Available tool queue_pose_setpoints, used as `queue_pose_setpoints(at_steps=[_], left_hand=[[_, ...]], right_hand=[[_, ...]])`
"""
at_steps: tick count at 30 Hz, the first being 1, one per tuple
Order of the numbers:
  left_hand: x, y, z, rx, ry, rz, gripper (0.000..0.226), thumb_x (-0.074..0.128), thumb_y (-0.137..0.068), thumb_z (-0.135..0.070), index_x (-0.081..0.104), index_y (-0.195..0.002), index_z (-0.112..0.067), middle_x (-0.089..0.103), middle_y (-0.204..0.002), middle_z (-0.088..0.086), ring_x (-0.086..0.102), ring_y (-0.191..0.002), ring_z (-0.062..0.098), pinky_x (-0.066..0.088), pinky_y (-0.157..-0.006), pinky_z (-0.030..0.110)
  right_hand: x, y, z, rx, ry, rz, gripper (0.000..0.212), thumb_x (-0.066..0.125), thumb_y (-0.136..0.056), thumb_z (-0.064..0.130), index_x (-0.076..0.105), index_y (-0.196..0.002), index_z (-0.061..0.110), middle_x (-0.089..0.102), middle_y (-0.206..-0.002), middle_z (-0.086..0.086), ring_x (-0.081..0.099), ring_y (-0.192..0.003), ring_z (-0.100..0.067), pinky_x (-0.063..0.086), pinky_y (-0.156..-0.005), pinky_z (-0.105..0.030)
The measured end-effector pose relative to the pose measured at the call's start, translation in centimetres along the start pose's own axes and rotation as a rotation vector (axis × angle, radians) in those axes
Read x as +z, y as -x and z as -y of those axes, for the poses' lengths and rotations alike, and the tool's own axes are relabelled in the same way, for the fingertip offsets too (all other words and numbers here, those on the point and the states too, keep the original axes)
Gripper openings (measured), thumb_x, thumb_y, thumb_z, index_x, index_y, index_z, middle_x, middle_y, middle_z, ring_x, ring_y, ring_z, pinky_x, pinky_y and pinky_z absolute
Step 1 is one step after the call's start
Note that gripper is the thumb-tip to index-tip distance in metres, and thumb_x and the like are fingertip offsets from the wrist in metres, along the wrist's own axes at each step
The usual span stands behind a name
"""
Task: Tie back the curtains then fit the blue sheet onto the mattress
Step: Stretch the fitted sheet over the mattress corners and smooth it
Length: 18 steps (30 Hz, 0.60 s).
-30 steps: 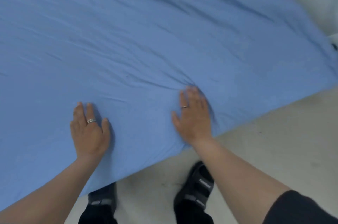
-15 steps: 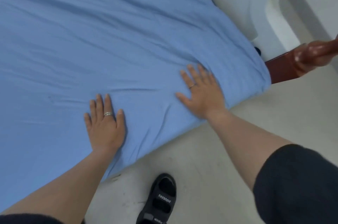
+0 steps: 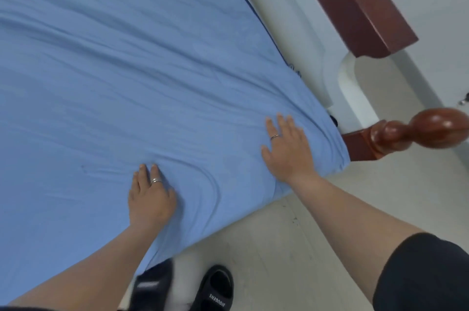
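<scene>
The left hand (image 3: 151,199) and right hand (image 3: 286,150) were pressed flat on the blue sheet (image 3: 127,69), fingers close together, nearer its corner than half a second before. The sheet was spread flat, its near edge running from lower left up to the wooden post (image 3: 416,136).
</scene>
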<state>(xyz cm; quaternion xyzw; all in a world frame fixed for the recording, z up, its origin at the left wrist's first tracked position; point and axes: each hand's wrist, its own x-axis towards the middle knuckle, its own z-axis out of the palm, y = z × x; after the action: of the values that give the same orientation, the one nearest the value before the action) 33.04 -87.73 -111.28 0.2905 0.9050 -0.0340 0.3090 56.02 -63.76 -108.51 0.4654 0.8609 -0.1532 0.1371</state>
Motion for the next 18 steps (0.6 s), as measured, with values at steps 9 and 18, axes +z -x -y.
queue_pose_setpoints(at_steps=[9,18], left_hand=[[-0.2,-5.3,-8.5,0.345,-0.003,-0.164,0.072,0.029,-0.092,-0.048,0.012,-0.159,-0.027,0.001,-0.167,0.001,-0.003,-0.154,0.021,0.004,-0.123,0.048],[-2.3,-8.8,-11.4,0.248,-0.011,-0.079,0.073,0.012,-0.094,-0.061,0.002,-0.159,-0.030,-0.016,-0.165,-0.007,-0.021,-0.151,0.014,-0.003,-0.123,0.051]], right_hand=[[1.1,-7.0,-6.3,0.043,0.072,0.060,0.074,0.021,-0.095,0.072,-0.005,-0.156,0.040,-0.014,-0.165,0.009,-0.013,-0.152,-0.020,-0.001,-0.124,-0.044],[-2.1,-13.5,5.2,-0.089,-0.137,-0.231,0.068,0.051,-0.092,0.035,0.034,-0.154,0.014,0.027,-0.161,-0.015,0.021,-0.150,-0.035,0.023,-0.119,-0.053]])
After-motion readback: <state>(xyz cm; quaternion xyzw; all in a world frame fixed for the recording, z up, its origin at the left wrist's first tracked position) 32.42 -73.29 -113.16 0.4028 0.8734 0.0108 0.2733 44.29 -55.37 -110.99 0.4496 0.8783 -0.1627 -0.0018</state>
